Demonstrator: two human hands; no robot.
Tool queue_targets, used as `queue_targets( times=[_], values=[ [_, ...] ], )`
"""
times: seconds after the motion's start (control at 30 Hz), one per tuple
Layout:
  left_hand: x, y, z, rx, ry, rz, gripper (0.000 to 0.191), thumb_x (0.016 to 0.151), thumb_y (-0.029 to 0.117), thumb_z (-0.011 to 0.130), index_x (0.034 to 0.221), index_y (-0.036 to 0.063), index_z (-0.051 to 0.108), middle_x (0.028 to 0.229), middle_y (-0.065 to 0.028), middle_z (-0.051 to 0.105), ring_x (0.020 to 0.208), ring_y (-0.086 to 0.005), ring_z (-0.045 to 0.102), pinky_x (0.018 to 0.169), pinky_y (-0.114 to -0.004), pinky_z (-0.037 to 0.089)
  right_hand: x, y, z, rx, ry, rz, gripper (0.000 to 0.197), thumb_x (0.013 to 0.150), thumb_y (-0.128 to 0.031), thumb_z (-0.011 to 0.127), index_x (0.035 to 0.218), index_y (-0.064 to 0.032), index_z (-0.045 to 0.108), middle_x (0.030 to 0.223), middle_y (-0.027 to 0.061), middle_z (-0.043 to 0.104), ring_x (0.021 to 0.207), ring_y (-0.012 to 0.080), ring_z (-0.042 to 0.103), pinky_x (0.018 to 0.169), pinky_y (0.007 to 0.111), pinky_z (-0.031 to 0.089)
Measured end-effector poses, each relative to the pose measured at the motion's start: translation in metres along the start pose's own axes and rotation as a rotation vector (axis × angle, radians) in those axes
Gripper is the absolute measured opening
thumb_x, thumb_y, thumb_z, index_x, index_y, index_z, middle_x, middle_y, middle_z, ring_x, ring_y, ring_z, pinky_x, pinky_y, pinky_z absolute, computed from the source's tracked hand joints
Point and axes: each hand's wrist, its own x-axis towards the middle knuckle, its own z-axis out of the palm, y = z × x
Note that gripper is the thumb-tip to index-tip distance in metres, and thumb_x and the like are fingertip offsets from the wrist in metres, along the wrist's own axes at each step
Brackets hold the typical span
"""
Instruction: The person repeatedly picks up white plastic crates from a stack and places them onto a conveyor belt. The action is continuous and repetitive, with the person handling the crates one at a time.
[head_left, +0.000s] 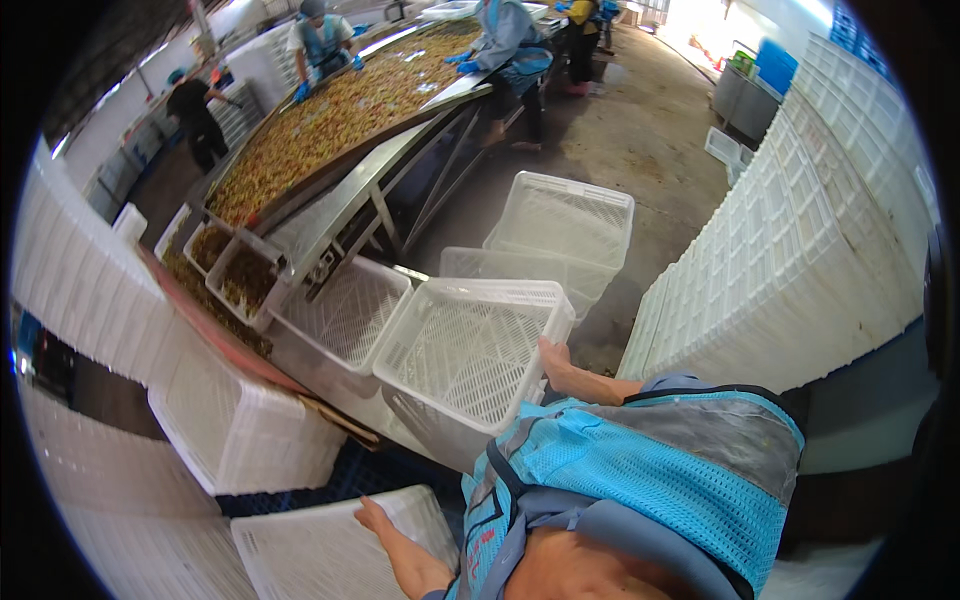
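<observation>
My right hand (556, 365) grips the right rim of an empty white slotted plastic crate (457, 360), which sits on a metal surface (341, 390). At the lower left, my left hand (377, 519) is at the upper rim of another white crate (322, 547), its fingers bent over the edge. Part of that crate is cut off by my arm and the picture's rim. Against the first crate, on its left, stands a further empty white crate (352, 311), partly under the end of the conveyor frame (360, 176).
A sloping conveyor (352, 97) carries small yellow-brown fruit, with gloved workers (502, 45) beside it. Small bins (244, 277) at its end hold dark produce. Tall white crate stacks (772, 225) rise at right and left (82, 262). More crates (566, 217) lie on the floor ahead.
</observation>
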Motion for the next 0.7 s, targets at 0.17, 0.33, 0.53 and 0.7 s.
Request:
queue_targets(
  times=[0.17, 0.33, 0.53, 0.7],
  values=[
    [0.005, 0.006, 0.007, -0.339, -0.023, -0.199, 0.056, 0.078, 0.033, 0.053, 0.101, -0.0180, 0.051, 0.104, -0.0378, 0.055, 0.096, -0.0494, 0.056, 0.083, -0.052, 0.046, -0.034, -0.039, -0.033, -0.119, -0.223, 0.011, 0.055, 0.087, -0.043, 0.055, 0.109, 0.0072, 0.053, 0.090, 0.0167, 0.061, 0.066, 0.0254, 0.061, 0.047, 0.035, 0.051],
    [0.013, -0.003, 0.003, -0.117, 0.057, -0.141, 0.057, 0.080, 0.035, 0.052, 0.100, -0.0176, 0.052, 0.105, -0.0390, 0.054, 0.097, -0.0484, 0.056, 0.084, -0.051, 0.046, -0.045, -0.061, -0.038, -0.203, -0.322, 0.064, 0.056, 0.090, -0.041, 0.051, 0.113, 0.0102, 0.050, 0.094, 0.0206, 0.059, 0.071, 0.0277, 0.061, 0.053, 0.037, 0.053],
    [0.014, -0.011, 0.010, 0.015, 0.140, -0.026, 0.059, 0.082, 0.039, 0.050, 0.098, -0.0181, 0.053, 0.103, -0.0397, 0.054, 0.094, -0.0485, 0.056, 0.083, -0.051, 0.046, -0.044, -0.054, -0.038, -0.105, -0.284, 0.099, 0.059, 0.091, -0.040, 0.050, 0.118, 0.0117, 0.045, 0.096, 0.0216, 0.054, 0.068, 0.0269, 0.060, 0.046, 0.037, 0.051],
    [0.014, -0.018, 0.007, 0.077, 0.185, 0.028, 0.067, 0.081, 0.046, 0.047, 0.098, -0.0187, 0.051, 0.097, -0.0368, 0.057, 0.090, -0.0498, 0.057, 0.079, -0.054, 0.047, -0.045, -0.062, -0.033, -0.123, -0.290, 0.114, 0.057, 0.091, -0.042, 0.050, 0.115, 0.0103, 0.048, 0.095, 0.0208, 0.054, 0.064, 0.0258, 0.058, 0.045, 0.037, 0.051]
  ],
)
